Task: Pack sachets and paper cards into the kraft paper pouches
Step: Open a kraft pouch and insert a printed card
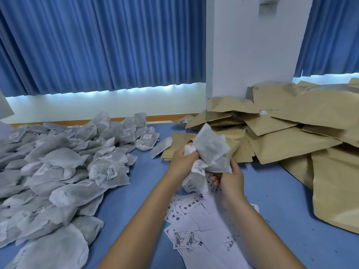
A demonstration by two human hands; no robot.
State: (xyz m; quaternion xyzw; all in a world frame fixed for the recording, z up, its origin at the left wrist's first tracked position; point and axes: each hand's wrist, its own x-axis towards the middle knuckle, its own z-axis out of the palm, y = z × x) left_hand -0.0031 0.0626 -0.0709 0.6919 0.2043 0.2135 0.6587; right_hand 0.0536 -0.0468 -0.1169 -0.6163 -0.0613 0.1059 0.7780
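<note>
Grey-filled white mesh sachets (pixel 210 150) bunched, gripped by left hand (pixel 181 158) and right hand (pixel 232 178).

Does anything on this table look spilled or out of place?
One sachet lies apart from the sachet pile, beside a kraft pouch. The paper cards are strewn at all angles, overlapping. Small dark specks dot the blue table on the right, possibly spilled filling.
</note>
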